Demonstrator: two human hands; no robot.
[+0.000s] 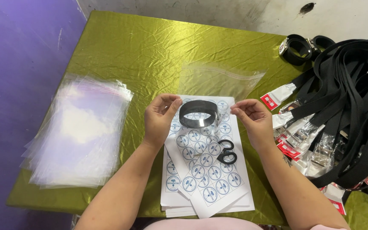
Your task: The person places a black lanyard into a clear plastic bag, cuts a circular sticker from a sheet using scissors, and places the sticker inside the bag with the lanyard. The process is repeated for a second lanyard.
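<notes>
Both your hands, left hand [160,117] and right hand [252,117], pinch a clear plastic bag [201,111] holding a coiled black belt [198,113] above sticker sheets [205,170]; scissors [226,152] lie below, loose belts [346,106] at right.

table [150,47]: shiny olive-green cloth | wall [18,85]: purple, 9 o'clock | floor [218,15]: grey, perhaps concrete, 12 o'clock | light: even

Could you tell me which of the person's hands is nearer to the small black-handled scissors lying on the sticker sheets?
Right. The right hand is just up and right of the black-handled scissors; the left hand is farther off, up and left, across the printed sticker sheets.
</notes>
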